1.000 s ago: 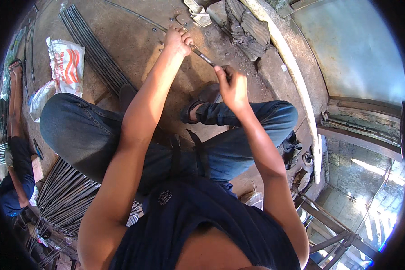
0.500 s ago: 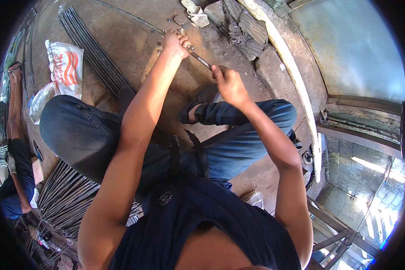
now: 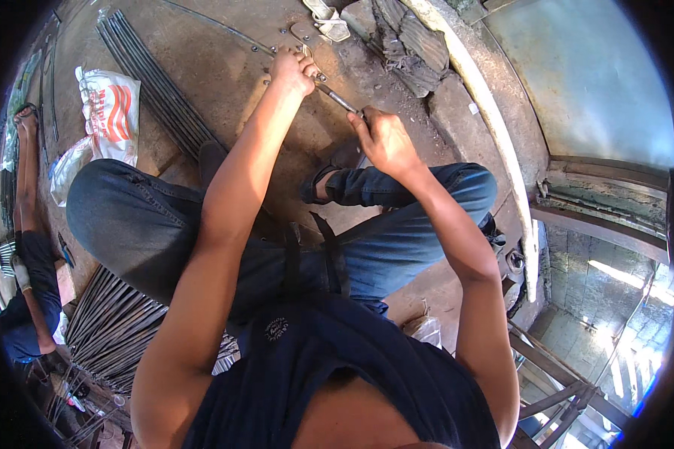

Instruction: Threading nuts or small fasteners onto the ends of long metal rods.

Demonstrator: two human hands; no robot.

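Note:
My left hand (image 3: 292, 72) is closed around a long thin metal rod (image 3: 228, 30) that runs off toward the top left. A thicker metal bar (image 3: 337, 97) comes out on the other side of that fist. Whether rod and bar are one piece is hidden inside the hand. My right hand (image 3: 388, 141) is closed at the bar's near end, its thumb and fingers about it. Several small dark round pieces (image 3: 254, 49) lie on the ground around my left hand. Both hands are out beyond my crossed legs.
A bundle of rods (image 3: 153, 86) lies at the left beside a white sack (image 3: 112, 108), with more rods (image 3: 116, 318) below my left knee. Another person's arm (image 3: 28, 172) shows at the far left. Sandals (image 3: 329, 22), stones and a pale curved pole (image 3: 494, 120) lie to the right.
The fingers of my right hand have loosened and shifted a little at the bar's end. My left hand stays in nearly the same place.

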